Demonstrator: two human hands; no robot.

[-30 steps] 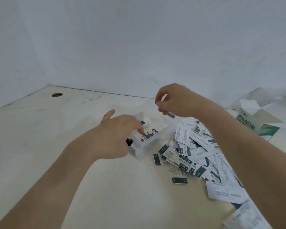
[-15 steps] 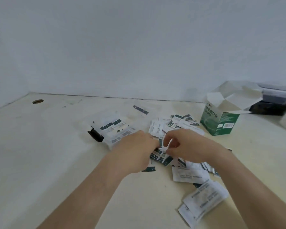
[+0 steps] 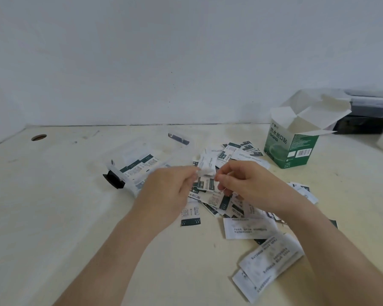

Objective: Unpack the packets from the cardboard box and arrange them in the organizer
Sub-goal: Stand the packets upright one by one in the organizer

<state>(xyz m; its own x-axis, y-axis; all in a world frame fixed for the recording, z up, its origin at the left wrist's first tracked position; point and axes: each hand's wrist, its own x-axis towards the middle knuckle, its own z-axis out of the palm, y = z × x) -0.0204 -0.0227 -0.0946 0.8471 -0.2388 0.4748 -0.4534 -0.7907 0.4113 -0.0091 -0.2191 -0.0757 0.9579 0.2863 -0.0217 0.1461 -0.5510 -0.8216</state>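
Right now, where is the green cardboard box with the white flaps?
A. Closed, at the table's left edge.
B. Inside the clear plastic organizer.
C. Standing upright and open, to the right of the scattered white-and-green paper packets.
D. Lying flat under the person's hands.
C: the green cardboard box stands upright with its flaps open, to the right of the scattered packets and well apart from the clear plastic organizer.

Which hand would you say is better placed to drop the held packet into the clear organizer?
Probably the left: the left hand pinches the packet and lies next to the clear organizer, whereas the right hand, also pinching it, sits farther away over the pile of packets.
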